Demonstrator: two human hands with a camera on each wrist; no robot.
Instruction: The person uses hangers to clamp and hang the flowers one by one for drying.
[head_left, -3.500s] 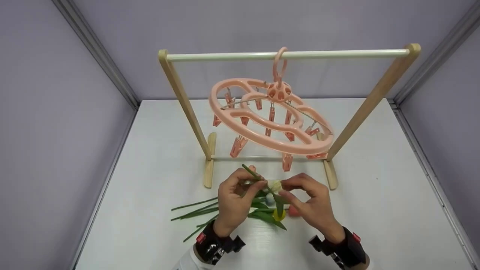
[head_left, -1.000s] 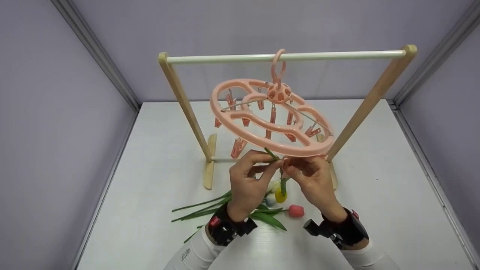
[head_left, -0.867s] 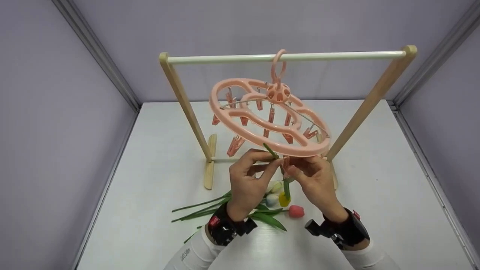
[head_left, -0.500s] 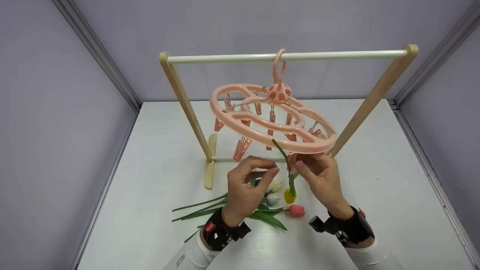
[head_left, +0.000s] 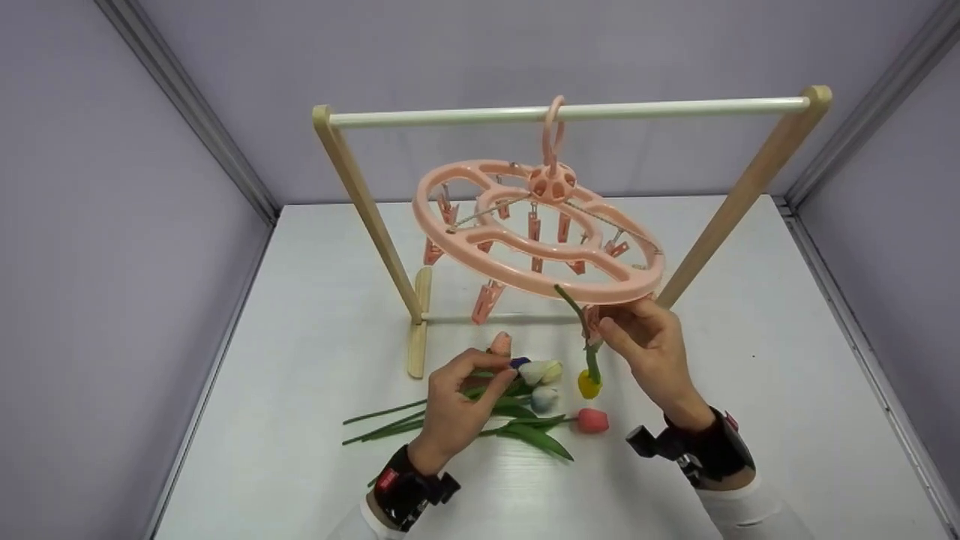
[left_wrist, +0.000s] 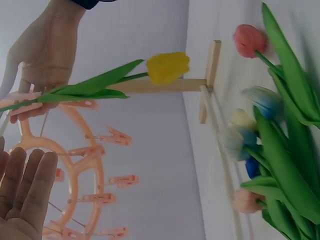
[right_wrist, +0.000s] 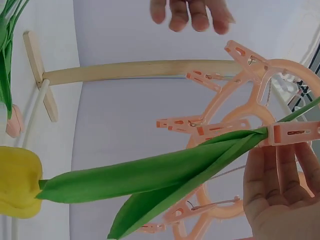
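- Nearest the person, a bunch of tulips lies on the white table, stems pointing left, with a pink tulip at its right end.
- The left hand hovers low over that bunch with fingers loosely bent; whether it is pinching a stem cannot be told. The left wrist view shows straight, relaxed fingertips holding nothing.
- The right hand is raised and pinches a peg on the near rim of the round pink clip hanger.
- The yellow tulip hangs head-down from that peg, its stem clamped there, just above the table beside the bunch.
- Farther back, the hanger hooks over the white bar of a wooden rack standing on the table.
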